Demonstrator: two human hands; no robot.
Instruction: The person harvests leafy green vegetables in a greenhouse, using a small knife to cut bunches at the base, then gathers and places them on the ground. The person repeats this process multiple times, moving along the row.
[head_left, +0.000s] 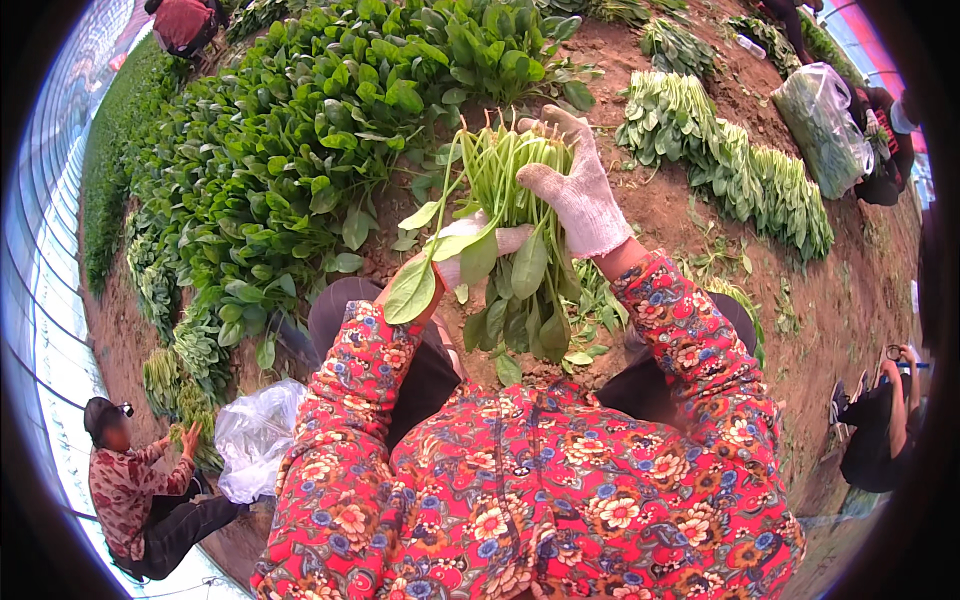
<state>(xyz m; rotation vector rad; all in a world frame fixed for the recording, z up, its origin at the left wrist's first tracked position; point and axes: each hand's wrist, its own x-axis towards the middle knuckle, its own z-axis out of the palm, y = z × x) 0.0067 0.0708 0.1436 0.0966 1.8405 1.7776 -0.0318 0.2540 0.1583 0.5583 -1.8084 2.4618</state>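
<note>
Red floral cloth, two sleeves, entered from the lower edge and ran up to two gloved hands. One bunch of leafy greens (510, 240) was held upside down between them, roots up, leaves hanging toward the lap. Left hand (470, 250): white glove, low on the bunch among the leaves; fingers mostly hidden by foliage, so whether they were curled or spread could not be told. Right hand (578, 190): white glove, fingers pressed together and wrapped around the stems just below the roots, thumb on the near side.

One clear plastic bag (255, 435) lay crumpled on the soil at lower left, just beside the left sleeve. One seated person in a floral top (125, 490) was next to it, at the left rim, with a small pile of cut greens (180, 395) in front of them. One person in dark clothes (880, 430) sat at the right rim.

Bare brown soil (850, 290) lay open to the right of the hands. One broad bed of standing greens (300, 150) filled the left, its edge reaching the held bunch. One long row of cut bundles (730, 165) ran across the soil at upper right; one filled clear bag (822, 125) stood beyond it. One more person in red (182, 22) crouched at the far top edge.
</note>
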